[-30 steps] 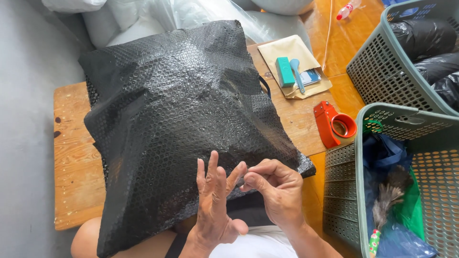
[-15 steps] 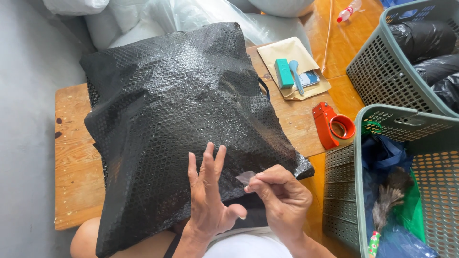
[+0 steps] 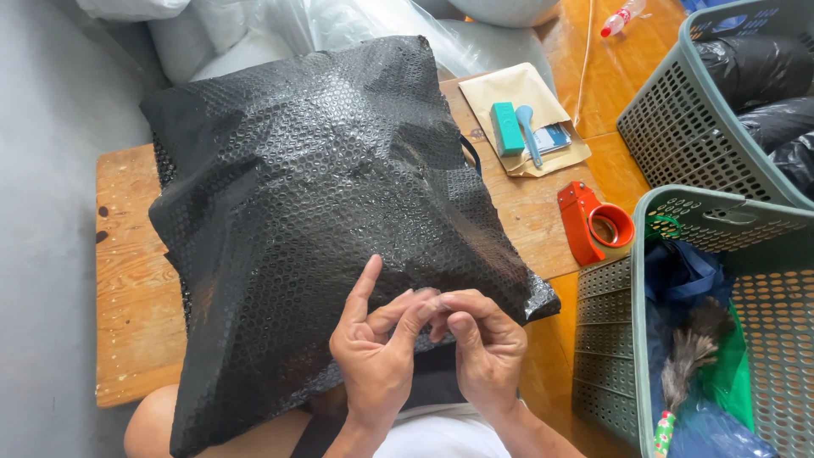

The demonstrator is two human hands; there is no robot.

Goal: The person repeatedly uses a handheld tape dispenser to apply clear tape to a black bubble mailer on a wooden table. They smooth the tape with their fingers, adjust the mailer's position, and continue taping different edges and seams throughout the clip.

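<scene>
While both hands meet low in the middle of the view, they pinch something very small between them. The left hand (image 3: 373, 352) has its first finger sticking up, and its other fingers curl in toward the thumb. The right hand (image 3: 483, 343) has its fingers bent in tight, tips touching the left hand's tips. A tiny clear bit seems to sit between the fingertips, but it is too small to tell what it is.

Both hands rest just over the near edge of a big black bubble-wrap parcel (image 3: 322, 203). It lies flat on a low wooden table (image 3: 127, 288) and covers most of it. Its long side runs from the far right corner down to the near left corner, so it sits tilted. The near left end hangs over the table edge, above the person's knee (image 3: 153, 424).

Right of the parcel, a red tape dispenser (image 3: 593, 222) lies on the table. Farther back sits a brown envelope (image 3: 517, 93) with a small green box (image 3: 507, 129) on it. Two grey-green plastic baskets (image 3: 678, 127) stand at the right.
</scene>
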